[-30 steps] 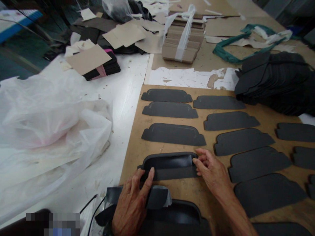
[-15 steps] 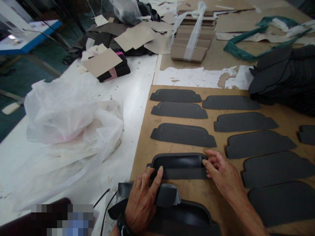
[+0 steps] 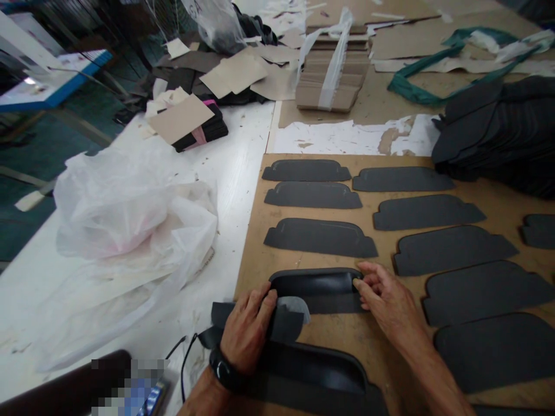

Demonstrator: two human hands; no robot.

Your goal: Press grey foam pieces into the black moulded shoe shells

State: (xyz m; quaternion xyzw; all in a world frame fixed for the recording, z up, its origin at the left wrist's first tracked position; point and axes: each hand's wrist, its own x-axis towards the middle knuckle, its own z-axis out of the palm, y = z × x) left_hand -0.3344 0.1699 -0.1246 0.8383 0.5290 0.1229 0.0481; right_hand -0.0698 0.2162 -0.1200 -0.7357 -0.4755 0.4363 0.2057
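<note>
A black piece with a glossy curved recess (image 3: 316, 283) lies on the brown board in front of me. My right hand (image 3: 385, 294) is closed on its right end, thumb and forefinger pinching the rim. My left hand (image 3: 249, 332) rests its fingertips at the left end, which it partly hides. Under that palm a dark flexible strip (image 3: 288, 323) with a pale flap sticks out on both sides; the grip on it is mostly hidden. Closer to me, below the left wrist, lies a second recessed black piece (image 3: 321, 372).
Flat dark cut pieces (image 3: 321, 237) lie in rows on the brown board (image 3: 255, 231). A tall pile of black pieces (image 3: 498, 133) stands at right. Crumpled translucent plastic (image 3: 130, 208) covers the white table at left. Behind are a tied cardboard bundle (image 3: 329, 81) and green strap (image 3: 411, 86).
My left hand has shifted slightly up with the dark strip, its fingers drawn closer together over the piece's left end. The right hand keeps its pinch. The camera view has shifted a little.
</note>
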